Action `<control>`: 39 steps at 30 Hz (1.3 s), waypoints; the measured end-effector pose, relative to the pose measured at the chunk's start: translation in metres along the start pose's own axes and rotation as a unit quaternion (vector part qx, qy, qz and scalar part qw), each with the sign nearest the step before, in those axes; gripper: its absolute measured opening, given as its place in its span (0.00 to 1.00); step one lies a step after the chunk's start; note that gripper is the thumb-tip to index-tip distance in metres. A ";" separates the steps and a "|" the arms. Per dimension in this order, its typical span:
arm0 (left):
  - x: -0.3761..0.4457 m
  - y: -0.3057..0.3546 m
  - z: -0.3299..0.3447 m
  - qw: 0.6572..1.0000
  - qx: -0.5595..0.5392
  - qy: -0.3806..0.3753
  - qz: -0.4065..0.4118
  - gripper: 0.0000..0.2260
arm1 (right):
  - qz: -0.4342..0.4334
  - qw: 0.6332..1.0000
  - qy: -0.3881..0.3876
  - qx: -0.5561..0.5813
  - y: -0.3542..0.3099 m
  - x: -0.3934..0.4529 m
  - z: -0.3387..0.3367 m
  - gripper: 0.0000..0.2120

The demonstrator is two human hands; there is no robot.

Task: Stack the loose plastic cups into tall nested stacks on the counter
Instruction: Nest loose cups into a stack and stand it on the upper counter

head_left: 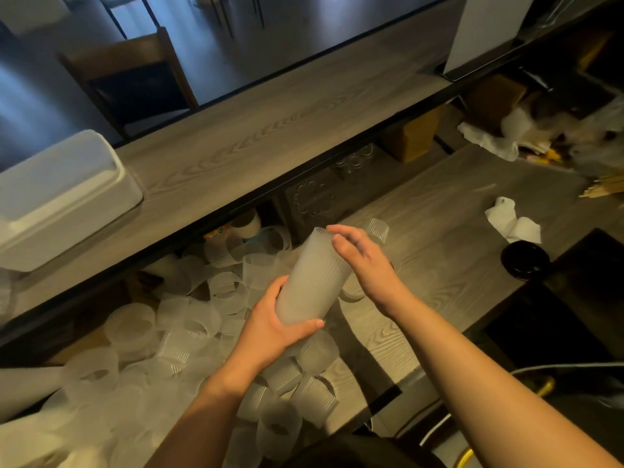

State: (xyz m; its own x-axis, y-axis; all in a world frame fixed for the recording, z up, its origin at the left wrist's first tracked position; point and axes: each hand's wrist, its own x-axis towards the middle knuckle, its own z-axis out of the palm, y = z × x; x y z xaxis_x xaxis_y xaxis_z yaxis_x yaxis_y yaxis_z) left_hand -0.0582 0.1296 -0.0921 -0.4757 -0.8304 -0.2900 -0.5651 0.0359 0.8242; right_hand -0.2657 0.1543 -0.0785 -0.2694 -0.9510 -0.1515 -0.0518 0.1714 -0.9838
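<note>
A tall nested stack of frosted ribbed plastic cups [312,282] tilts up and away from me over the lower counter [439,238]. My left hand [273,327] grips the stack's bottom end, thumb across the front. My right hand [363,265] rests against the stack's upper right side near the rim, fingers straight and spread. Several loose frosted cups [189,336] lie in a heap on the counter's left part, below and around my left arm. One more loose cup [376,229] stands just behind my right hand.
A raised wooden shelf [256,140] runs diagonally above the counter, with a white plastic box [64,194] on its left end. A black lid [525,258], crumpled white tissue [511,221] and clutter [526,136] lie to the right. A dark appliance [574,315] borders the counter's right edge.
</note>
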 end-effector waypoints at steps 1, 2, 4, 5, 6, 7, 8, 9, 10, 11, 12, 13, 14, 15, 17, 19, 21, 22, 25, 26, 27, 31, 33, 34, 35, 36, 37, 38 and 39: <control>0.000 -0.001 0.000 1.000 0.001 0.000 -0.001 0.40 | 0.005 1.000 -0.011 0.002 0.002 0.002 -0.001 0.35; 0.000 -0.001 0.000 1.000 0.000 0.000 -0.004 0.41 | 0.009 1.000 -0.023 0.008 0.005 0.003 -0.002 0.35; 0.000 -0.002 0.000 1.000 -0.011 0.002 -0.014 0.40 | 0.024 0.999 -0.009 0.035 0.016 0.009 -0.008 0.33; 0.000 -0.001 -0.001 1.000 -0.018 0.006 -0.018 0.39 | 0.036 0.998 0.026 0.055 0.025 0.012 -0.011 0.32; 0.001 -0.001 -0.001 0.999 -0.023 0.010 -0.022 0.38 | 0.049 0.994 0.070 0.068 0.036 0.015 -0.016 0.31; 0.001 -0.001 -0.001 0.999 -0.026 0.015 -0.024 0.37 | 0.054 0.990 0.116 0.066 0.048 0.017 -0.021 0.28; 0.002 -0.002 -0.002 0.999 -0.026 0.020 -0.026 0.36 | 0.053 0.986 0.152 0.046 0.061 0.018 -0.028 0.25; 0.002 -0.003 -0.002 0.999 -0.026 0.023 -0.028 0.35 | 0.051 0.983 0.177 0.013 0.075 0.018 -0.035 0.26; 0.002 -0.005 -0.002 0.999 -0.027 0.024 -0.031 0.35 | 0.053 0.980 0.190 -0.018 0.089 0.017 -0.043 0.29; 0.002 -0.006 -0.001 0.999 -0.029 0.025 -0.033 0.37 | 0.069 0.977 0.198 -0.048 0.102 0.016 -0.049 0.33; 0.001 -0.008 -0.001 0.998 -0.034 0.027 -0.038 0.38 | 0.090 0.973 0.200 -0.074 0.114 0.016 -0.056 0.37; 0.000 -0.009 0.000 0.998 -0.038 0.029 -0.043 0.39 | 0.114 0.969 0.195 -0.100 0.125 0.016 -0.060 0.40; -0.001 -0.010 0.000 0.998 -0.041 0.031 -0.047 0.40 | 0.133 0.966 0.186 -0.124 0.134 0.018 -0.065 0.43; -0.002 -0.011 0.001 0.997 -0.043 0.031 -0.049 0.41 | 0.148 0.962 0.176 -0.145 0.142 0.020 -0.068 0.46; -0.003 -0.013 0.002 0.997 -0.046 0.031 -0.054 0.40 | 0.168 0.958 0.153 -0.176 0.156 0.024 -0.074 0.50; -0.004 -0.015 0.002 0.997 -0.051 0.030 -0.060 0.40 | 0.189 0.952 0.133 -0.199 0.166 0.027 -0.079 0.52; -0.004 -0.016 0.003 0.996 -0.055 0.028 -0.066 0.38 | 0.204 0.951 0.121 -0.198 0.170 0.029 -0.083 0.54; -0.005 -0.016 0.003 0.996 -0.059 0.028 -0.067 0.37 | 0.205 0.953 0.116 -0.189 0.170 0.030 -0.084 0.55; -0.006 -0.016 0.003 0.995 -0.069 0.032 -0.072 0.37 | 0.195 0.961 0.104 -0.164 0.170 0.033 -0.088 0.56; -0.006 -0.015 0.002 0.994 -0.072 0.037 -0.074 0.37 | 0.187 0.964 0.097 -0.162 0.169 0.035 -0.089 0.56; -0.007 -0.015 0.002 0.993 -0.076 0.044 -0.076 0.36 | 0.175 0.966 0.086 -0.170 0.168 0.037 -0.089 0.56; -0.008 -0.016 0.001 0.992 -0.077 0.053 -0.079 0.35 | 0.141 0.964 0.040 -0.223 0.163 0.042 -0.090 0.49; -0.009 -0.017 0.002 0.992 -0.075 0.058 -0.077 0.35 | 0.134 0.960 0.035 -0.244 0.163 0.041 -0.090 0.45; -0.010 -0.016 0.002 0.992 -0.075 0.060 -0.076 0.34 | 0.131 0.959 0.040 -0.249 0.164 0.040 -0.090 0.41; -0.010 -0.016 0.002 0.993 -0.075 0.061 -0.074 0.34 | 0.132 0.959 0.050 -0.247 0.164 0.038 -0.089 0.39; -0.011 -0.016 0.003 0.993 -0.075 0.059 -0.073 0.35 | 0.140 0.960 0.064 -0.234 0.163 0.034 -0.089 0.37; -0.011 -0.015 0.003 0.993 -0.073 0.057 -0.071 0.35 | 0.146 0.964 0.079 -0.210 0.160 0.031 -0.088 0.36; -0.011 -0.015 0.004 0.994 -0.069 0.054 -0.068 0.35 | 0.146 0.968 0.095 -0.178 0.155 0.028 -0.087 0.36; -0.011 -0.014 0.004 0.994 -0.065 0.052 -0.065 0.36 | 0.139 0.973 0.112 -0.145 0.149 0.024 -0.086 0.36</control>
State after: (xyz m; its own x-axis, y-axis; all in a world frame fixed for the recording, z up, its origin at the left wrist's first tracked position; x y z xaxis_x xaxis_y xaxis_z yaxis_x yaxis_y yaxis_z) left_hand -0.0478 0.1406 -0.1023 -0.3288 -0.8762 -0.3523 -0.5218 -0.1424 0.8411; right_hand -0.3626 0.1789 -0.2208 -0.5129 -0.7829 -0.3521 -0.2078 0.5112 -0.8340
